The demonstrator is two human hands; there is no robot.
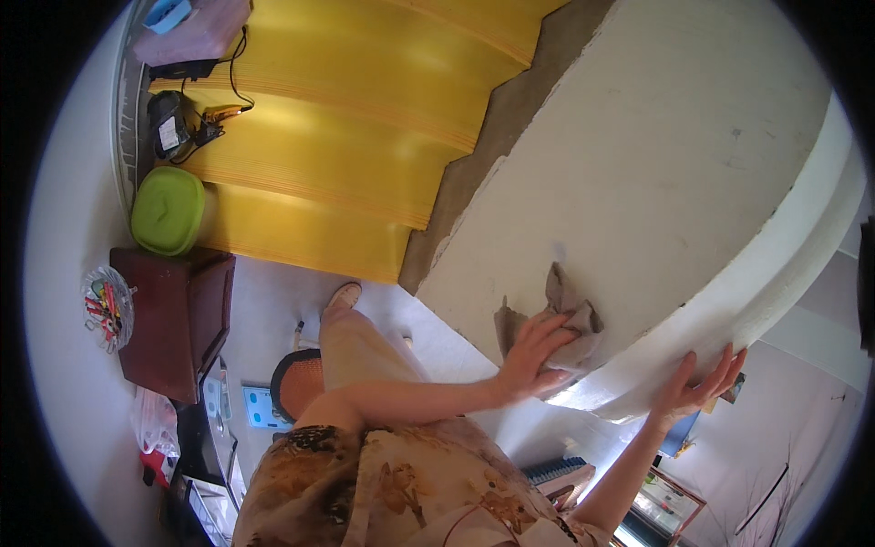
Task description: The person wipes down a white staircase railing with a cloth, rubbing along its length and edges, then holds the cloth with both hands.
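Note:
My left hand (536, 355) presses a crumpled grey-brown cloth (581, 335) against the off-white side wall of a staircase (656, 178), close to its lower corner. A small grey smudge (560, 250) shows on the wall just above the cloth. To the right, my right hand (701, 386) rests with spread fingers on the rounded white outer edge (738, 287) of the same structure and holds nothing. Part of the cloth lies hidden under my left hand.
Yellow-covered stair steps (342, 123) rise on the left, with a green-lidded container (168, 210), a corded tool and a pink box along the wall. Below them stands a dark red cabinet (160, 314) bearing a glass bowl. A round woven stool (299, 384) is beside my leg.

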